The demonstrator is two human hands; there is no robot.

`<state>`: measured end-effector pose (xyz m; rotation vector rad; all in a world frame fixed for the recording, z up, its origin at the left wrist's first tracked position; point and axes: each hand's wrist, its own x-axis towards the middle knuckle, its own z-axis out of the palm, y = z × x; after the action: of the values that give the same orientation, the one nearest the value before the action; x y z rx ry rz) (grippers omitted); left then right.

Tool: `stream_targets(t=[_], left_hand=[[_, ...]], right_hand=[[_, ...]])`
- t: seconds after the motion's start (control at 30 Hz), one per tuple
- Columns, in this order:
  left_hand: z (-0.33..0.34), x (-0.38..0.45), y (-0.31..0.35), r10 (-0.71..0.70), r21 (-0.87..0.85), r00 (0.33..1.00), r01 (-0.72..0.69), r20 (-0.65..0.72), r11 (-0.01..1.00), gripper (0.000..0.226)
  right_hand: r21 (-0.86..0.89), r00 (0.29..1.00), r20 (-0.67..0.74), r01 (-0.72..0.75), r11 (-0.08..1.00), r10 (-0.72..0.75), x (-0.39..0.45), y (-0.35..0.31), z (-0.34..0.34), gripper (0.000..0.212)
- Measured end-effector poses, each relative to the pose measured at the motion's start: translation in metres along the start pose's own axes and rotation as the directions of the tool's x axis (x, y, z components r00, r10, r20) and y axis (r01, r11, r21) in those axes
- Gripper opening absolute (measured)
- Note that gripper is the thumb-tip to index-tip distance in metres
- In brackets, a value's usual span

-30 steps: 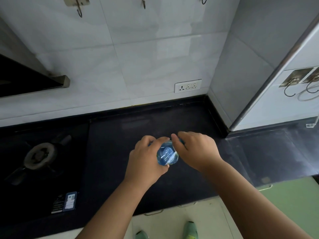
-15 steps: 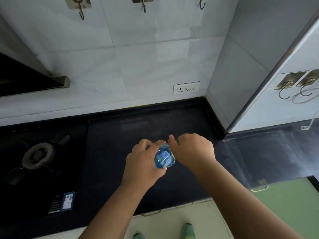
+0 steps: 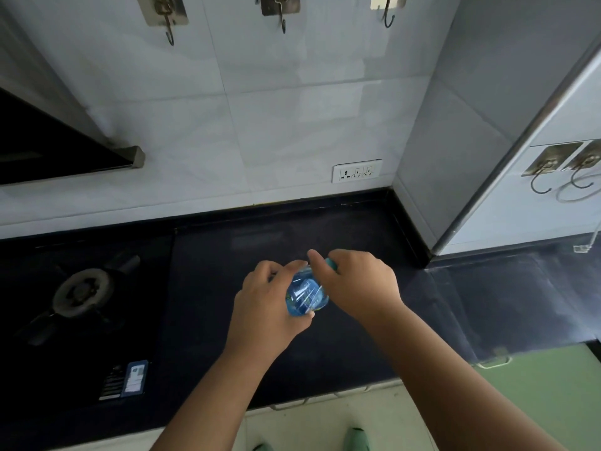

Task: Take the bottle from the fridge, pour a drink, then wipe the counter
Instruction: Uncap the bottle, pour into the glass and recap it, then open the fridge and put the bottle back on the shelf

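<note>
Bottle: a small clear blue bottle [image 3: 306, 294] is held over the dark counter [image 3: 325, 346], near the middle of the view, tilted so its top leans toward 1 o'clock.
Cap: a teal cap [image 3: 331, 264] shows at the bottle's upper end, mostly covered by fingers.
Left hand: the left hand [image 3: 265, 302] comes in from 6 o'clock and wraps the bottle's body, fingers curled round its far side and thumb along the near side.
Right hand: the right hand [image 3: 356, 283] comes in from 4 o'clock, its fingers and thumb curled round the cap end; whether the cap is on tight or loose cannot be told.
Counter: black stone, running from 9 o'clock to 3 o'clock under the hands, meeting the tiled wall at 12 o'clock.
Stove: a gas burner [image 3: 81, 292] sits at 9 o'clock from the bottle, well apart, with a label sticker [image 3: 133, 377] at 7 o'clock.
Socket: a white socket plate [image 3: 356, 170] is on the wall at 12 o'clock from the hands.
Hooks: three wall hooks [image 3: 279, 11] hang along the top edge at 12 o'clock; more hooks [image 3: 553, 170] are on the white panel at 2 o'clock.
Floor: pale floor at 6 o'clock, with green footwear [image 3: 356, 439] at the lower edge.
</note>
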<state>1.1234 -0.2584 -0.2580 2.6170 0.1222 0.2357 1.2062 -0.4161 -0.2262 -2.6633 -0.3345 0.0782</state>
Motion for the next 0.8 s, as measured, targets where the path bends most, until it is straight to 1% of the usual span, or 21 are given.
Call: stream_targets(t=[0.03,0.07,0.1,0.13,0.2,0.23,0.3,0.33,0.37,0.4,0.47,0.5,0.57,0.63,0.8], left_hand=[[-0.005,0.001,-0.001,0.011,-0.024,1.0,-0.011,0.0,1.0,0.087],[-0.012,0.002,-0.003,0.017,-0.059,1.0,-0.017,0.001,0.998,0.088],[-0.018,0.003,-0.004,0.012,-0.11,1.0,-0.012,0.0,0.994,0.09],[-0.026,0.004,-0.006,-0.004,-0.176,1.0,0.002,-0.009,0.984,0.093],[-0.042,0.007,-0.008,-0.041,-0.313,0.998,0.024,-0.047,0.949,0.097],[-0.05,0.01,-0.008,-0.052,-0.378,0.997,0.025,-0.063,0.926,0.097],[-0.068,0.014,-0.009,-0.051,-0.503,0.997,0.019,-0.05,0.864,0.093],[-0.077,0.015,-0.009,-0.04,-0.559,0.999,0.02,-0.023,0.829,0.091],[-0.085,0.016,-0.008,-0.026,-0.603,1.0,0.019,-0.004,0.797,0.088],[-0.093,0.017,-0.007,-0.012,-0.641,1.0,0.016,0.01,0.768,0.086],[-0.105,0.017,-0.005,0.009,-0.704,1.0,0.01,0.024,0.71,0.084],[-0.11,0.016,-0.005,0.018,-0.735,0.999,0.007,0.027,0.679,0.084],[-0.118,0.015,-0.008,0.032,-0.784,0.999,0.008,0.035,0.62,0.083],[-0.125,0.015,-0.014,0.042,-0.798,0.997,0.021,0.058,0.602,0.081],[-0.141,0.008,-0.03,0.039,-0.78,0.989,0.091,0.146,0.619,0.079]], right_hand=[[0.137,0.998,0.068,-0.009,0.991,-0.001,-0.001,0.002,-0.001,0.072],[0.31,0.989,0.145,-0.047,0.95,0.001,-0.003,0.004,-0.003,0.077],[0.471,0.978,0.208,-0.096,0.877,-0.004,-0.004,0.006,-0.003,0.082],[0.594,0.969,0.248,-0.15,0.79,-0.003,-0.005,0.008,-0.003,0.085],[0.72,0.944,0.324,-0.285,0.632,0.057,-0.001,0.014,0.003,0.079],[0.743,0.927,0.365,-0.349,0.572,0.092,0.001,0.016,0.007,0.072],[0.739,0.88,0.456,-0.457,0.495,0.132,0.003,0.021,0.012,0.058],[0.723,0.85,0.512,-0.506,0.47,0.127,0.002,0.022,0.012,0.057],[0.713,0.821,0.562,-0.541,0.446,0.096,-0.001,0.022,0.011,0.062],[0.724,0.801,0.598,-0.557,0.407,0.031,-0.005,0.022,0.009,0.063],[0.774,0.773,0.621,-0.578,0.258,-0.131,-0.013,0.018,0.004,0.047],[0.785,0.758,0.62,-0.595,0.176,-0.204,-0.017,0.017,0.001,0.044],[0.776,0.72,0.61,-0.627,0.069,-0.331,-0.022,0.013,-0.002,0.054],[0.771,0.694,0.588,-0.636,0.028,-0.416,-0.023,0.008,-0.002,0.061],[0.787,0.664,0.563,-0.612,0.075,-0.493,-0.028,-0.014,0.004,0.06]])
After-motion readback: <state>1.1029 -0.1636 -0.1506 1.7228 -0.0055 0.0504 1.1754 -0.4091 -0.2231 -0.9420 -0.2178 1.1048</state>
